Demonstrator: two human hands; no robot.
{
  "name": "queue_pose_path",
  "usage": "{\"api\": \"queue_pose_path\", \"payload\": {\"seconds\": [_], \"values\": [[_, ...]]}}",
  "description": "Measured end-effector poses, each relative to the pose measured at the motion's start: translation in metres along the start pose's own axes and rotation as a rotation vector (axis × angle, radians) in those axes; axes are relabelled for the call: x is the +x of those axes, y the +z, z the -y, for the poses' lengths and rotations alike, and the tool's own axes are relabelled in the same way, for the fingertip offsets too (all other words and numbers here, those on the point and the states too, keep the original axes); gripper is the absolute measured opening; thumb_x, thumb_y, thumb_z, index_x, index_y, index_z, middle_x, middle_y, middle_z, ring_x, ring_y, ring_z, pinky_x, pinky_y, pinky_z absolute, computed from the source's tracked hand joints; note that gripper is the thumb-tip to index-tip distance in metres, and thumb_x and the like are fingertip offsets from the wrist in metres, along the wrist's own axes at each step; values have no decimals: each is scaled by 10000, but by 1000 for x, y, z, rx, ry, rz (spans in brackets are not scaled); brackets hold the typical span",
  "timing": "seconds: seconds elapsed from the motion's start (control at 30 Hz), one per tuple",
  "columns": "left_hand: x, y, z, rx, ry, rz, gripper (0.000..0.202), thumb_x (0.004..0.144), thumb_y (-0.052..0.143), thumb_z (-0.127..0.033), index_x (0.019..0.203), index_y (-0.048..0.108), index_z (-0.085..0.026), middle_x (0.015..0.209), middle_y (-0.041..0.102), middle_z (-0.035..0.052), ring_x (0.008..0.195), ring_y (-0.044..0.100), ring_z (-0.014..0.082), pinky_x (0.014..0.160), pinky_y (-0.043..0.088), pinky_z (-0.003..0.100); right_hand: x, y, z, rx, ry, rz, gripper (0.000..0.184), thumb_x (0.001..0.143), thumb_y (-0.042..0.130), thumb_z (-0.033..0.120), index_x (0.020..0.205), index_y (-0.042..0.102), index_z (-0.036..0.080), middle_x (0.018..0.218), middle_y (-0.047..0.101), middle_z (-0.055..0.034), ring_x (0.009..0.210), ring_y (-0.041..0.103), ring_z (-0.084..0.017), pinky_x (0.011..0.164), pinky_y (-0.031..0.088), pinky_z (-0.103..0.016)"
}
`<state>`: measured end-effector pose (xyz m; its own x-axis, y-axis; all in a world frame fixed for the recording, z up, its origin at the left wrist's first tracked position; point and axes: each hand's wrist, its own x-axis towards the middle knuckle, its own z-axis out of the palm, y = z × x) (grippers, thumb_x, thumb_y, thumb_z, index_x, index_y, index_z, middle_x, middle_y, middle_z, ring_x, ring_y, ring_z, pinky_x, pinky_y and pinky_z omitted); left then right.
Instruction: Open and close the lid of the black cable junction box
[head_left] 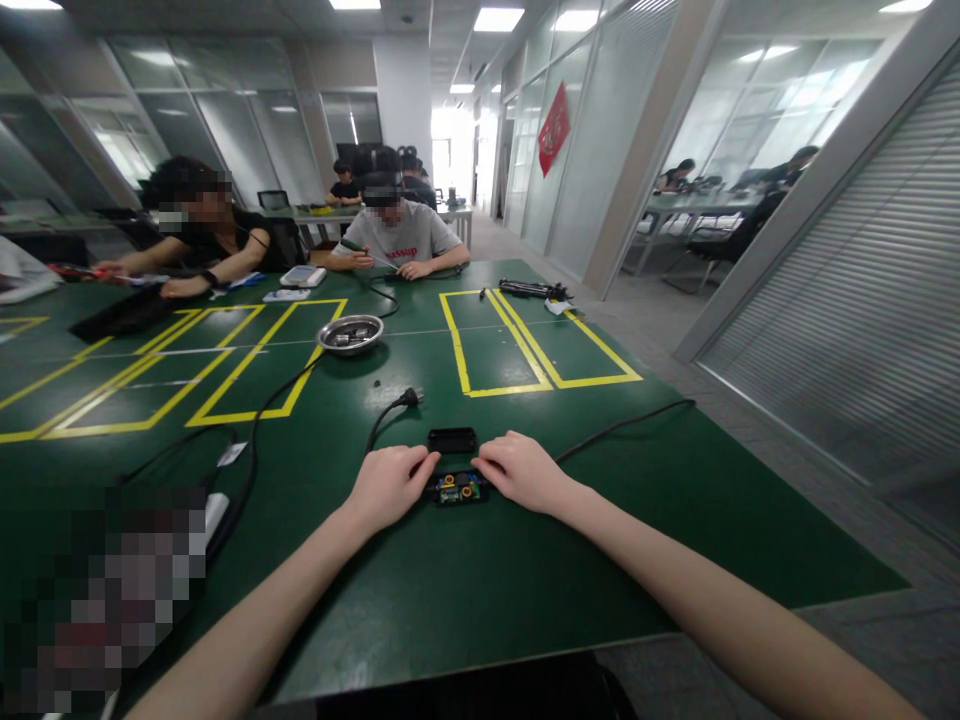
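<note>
A small opened black box with a circuit board (459,489) inside lies on the green table (450,590) right before me. My left hand (388,483) holds its left end with curled fingers. My right hand (521,470) grips its right end the same way. Just beyond the board lies a black cover (452,439), flat and untouched. A black cable with a plug (409,398) runs from the left side of the board; another black cable (622,425) leads off to the right.
A metal bowl (350,333) with small parts stands farther back among yellow tape rectangles (517,350). Two people sit at the far edge, working with their own hands. Black cables and a white item (215,510) lie at the left. A black tool (532,289) rests at the far right.
</note>
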<state>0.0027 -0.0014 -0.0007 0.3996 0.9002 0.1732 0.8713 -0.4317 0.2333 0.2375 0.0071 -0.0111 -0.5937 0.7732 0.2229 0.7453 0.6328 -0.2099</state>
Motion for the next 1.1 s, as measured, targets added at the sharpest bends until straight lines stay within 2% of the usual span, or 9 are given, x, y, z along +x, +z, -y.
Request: {"api": "queue_pose_path", "payload": {"seconds": [0.27,0.4,0.47,0.57,0.67,0.77,0.93,1.0,1.1], "values": [[0,6,-4,20,14,18,418,1033,481,-355,668,618,-204,632,667,26,611,629,191,576,290,276,4,5,5,-70,81,21,333,1035,531,273,733,643,189,690,702,-46,611,601,-164,702,365,-305],[4,7,3,11,0,-35,368,1027,478,-352,723,627,-208,696,686,26,671,651,193,605,372,271,5,8,3,-3,118,-128,209,996,577,260,822,669,189,749,691,-44,693,620,-185,728,406,-311],[5,8,7,-42,-4,-89,282,1017,490,-344,820,645,-215,758,698,21,730,667,197,650,439,276,6,11,-1,48,158,-262,118,950,636,267,1007,692,181,943,713,-84,870,648,-227,791,451,-335],[6,11,14,-128,28,-192,197,989,533,-321,1085,665,-211,976,730,56,949,686,230,822,533,330,7,18,-10,100,205,-334,282,927,661,280,1193,676,188,1186,678,-131,1078,611,-284,891,483,-413],[6,15,18,-213,80,-218,368,949,589,-291,1306,619,-208,1169,714,91,1102,659,254,970,540,396,9,23,-17,206,191,-274,195,912,687,275,1094,707,209,1164,691,-109,1096,603,-278,931,485,-450],[5,17,18,-376,75,-182,484,921,591,-229,1404,562,-226,1076,718,57,919,688,204,861,587,359,9,20,-21,423,169,-233,228,852,737,229,1071,679,204,1064,709,-68,1008,635,-230,890,510,-402],[3,13,15,-612,72,-199,387,881,603,-209,1265,648,-202,1030,689,46,798,687,157,731,610,296,6,10,-16,824,146,-154,260,833,696,169,1090,657,187,940,704,-17,827,667,-156,770,551,-310],[1,8,14,-614,103,-192,213,896,601,-236,1067,718,-190,1021,691,59,812,689,163,730,611,293,5,9,-13,896,133,-152,237,847,680,191,1084,675,184,968,697,-26,815,678,-150,775,570,-312],[-2,1,13,-621,139,-183,180,897,592,-225,1011,724,-180,1018,695,67,815,696,163,735,610,287,4,9,-11,928,87,-152,193,836,661,174,1027,692,175,1024,683,-41,822,691,-146,795,585,-317]]}}
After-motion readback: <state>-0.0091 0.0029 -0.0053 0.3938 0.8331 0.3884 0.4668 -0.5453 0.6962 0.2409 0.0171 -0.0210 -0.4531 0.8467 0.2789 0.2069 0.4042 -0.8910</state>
